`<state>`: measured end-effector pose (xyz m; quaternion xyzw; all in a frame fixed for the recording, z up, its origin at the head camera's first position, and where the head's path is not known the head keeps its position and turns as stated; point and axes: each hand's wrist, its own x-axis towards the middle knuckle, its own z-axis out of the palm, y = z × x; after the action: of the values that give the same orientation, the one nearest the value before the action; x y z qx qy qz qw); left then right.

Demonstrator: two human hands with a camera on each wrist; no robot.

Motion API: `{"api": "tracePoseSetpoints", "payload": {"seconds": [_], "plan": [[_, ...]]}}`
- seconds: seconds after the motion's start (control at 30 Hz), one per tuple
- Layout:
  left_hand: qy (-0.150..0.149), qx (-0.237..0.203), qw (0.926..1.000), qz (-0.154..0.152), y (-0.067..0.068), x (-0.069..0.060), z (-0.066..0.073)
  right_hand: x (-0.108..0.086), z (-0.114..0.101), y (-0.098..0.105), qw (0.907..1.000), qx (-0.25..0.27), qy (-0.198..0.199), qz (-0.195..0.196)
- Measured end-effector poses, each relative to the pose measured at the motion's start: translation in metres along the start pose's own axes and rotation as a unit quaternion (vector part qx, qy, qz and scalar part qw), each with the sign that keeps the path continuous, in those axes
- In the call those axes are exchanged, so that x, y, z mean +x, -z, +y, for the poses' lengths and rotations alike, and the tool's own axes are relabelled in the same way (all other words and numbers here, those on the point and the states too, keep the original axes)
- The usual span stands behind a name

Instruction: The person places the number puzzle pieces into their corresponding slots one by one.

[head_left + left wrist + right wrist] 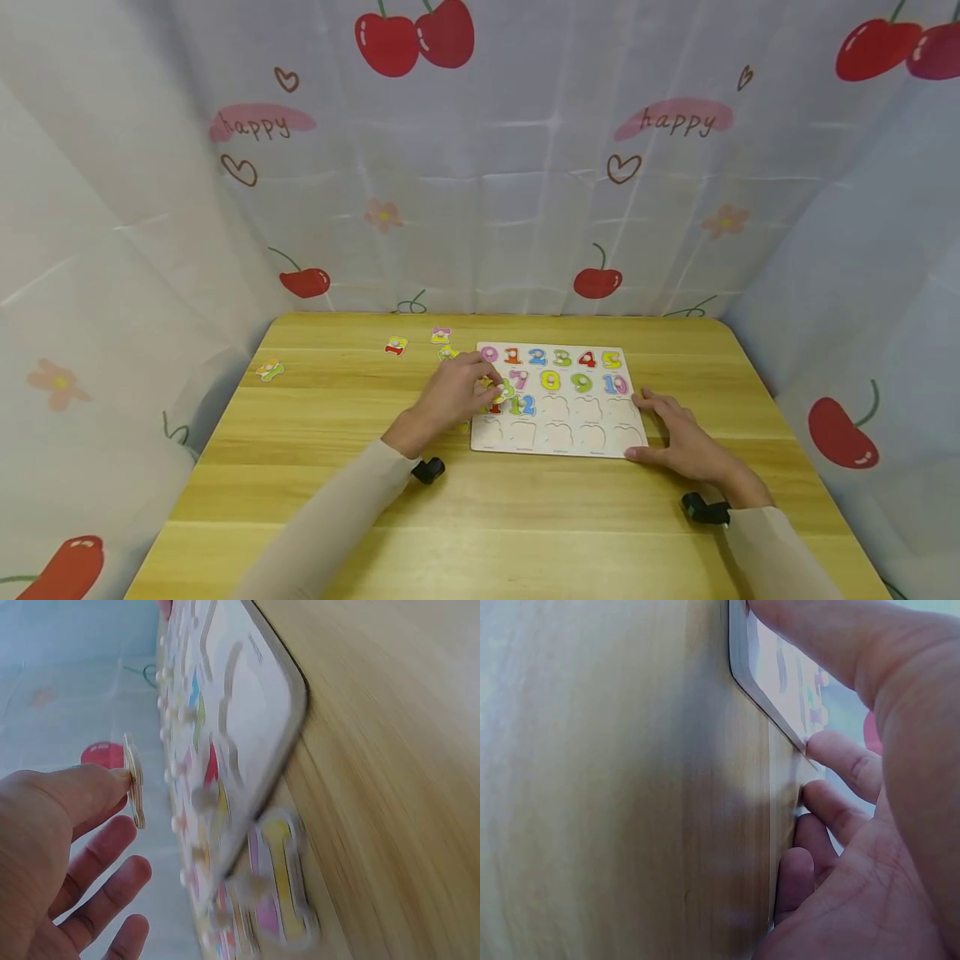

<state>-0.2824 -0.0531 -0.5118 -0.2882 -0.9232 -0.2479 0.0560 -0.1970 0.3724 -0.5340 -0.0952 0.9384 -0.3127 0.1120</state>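
Sleeves (330,521) lie nearest; left hand (450,390) pinches a puzzle piece (135,780) over the left end of the board (540,448), bare recesses (558,435) rightward; right hand (686,442), fingers loose, touches the board's right edge.

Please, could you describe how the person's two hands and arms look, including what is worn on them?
The left hand and right hand are bare, without gloves. The left sleeve and right sleeve are long, plain and pale beige. A small, black, blocky device sits at each wrist: left device, right device.
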Motion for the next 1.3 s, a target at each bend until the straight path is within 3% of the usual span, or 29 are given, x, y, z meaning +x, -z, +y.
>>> {"api": "tracePoseSetpoints", "payload": {"seconds": [0.33, 0.5, 0.63, 0.83, 1.03, 1.3], "plan": [[-0.055, 0.021, 0.9973, -0.044, -0.035, 0.036, 0.031, 0.001, 0.002, -0.001, 1.0, 0.001, 0.004, 0.003], [-0.058, 0.025, 0.9953, -0.073, -0.051, 0.045, 0.041, 0.0, 0.002, -0.001, 1.0, 0.0, 0.005, 0.004], [-0.073, 0.044, 0.9932, -0.078, -0.06, 0.05, 0.046, 0.0, 0.002, -0.001, 1.0, 0.002, 0.007, 0.001], [-0.084, 0.058, 0.9919, -0.075, -0.062, 0.053, 0.053, 0.0, 0.002, -0.001, 0.9999, 0.003, 0.01, 0.003], [-0.077, 0.071, 0.9914, -0.079, -0.06, 0.053, 0.058, 0.001, 0.001, 0.001, 0.9999, 0.004, 0.013, 0.006], [-0.075, 0.054, 0.9934, -0.068, -0.06, 0.049, 0.052, 0.0, -0.001, 0.0, 1.0, 0.0, 0.003, 0.001]]}}
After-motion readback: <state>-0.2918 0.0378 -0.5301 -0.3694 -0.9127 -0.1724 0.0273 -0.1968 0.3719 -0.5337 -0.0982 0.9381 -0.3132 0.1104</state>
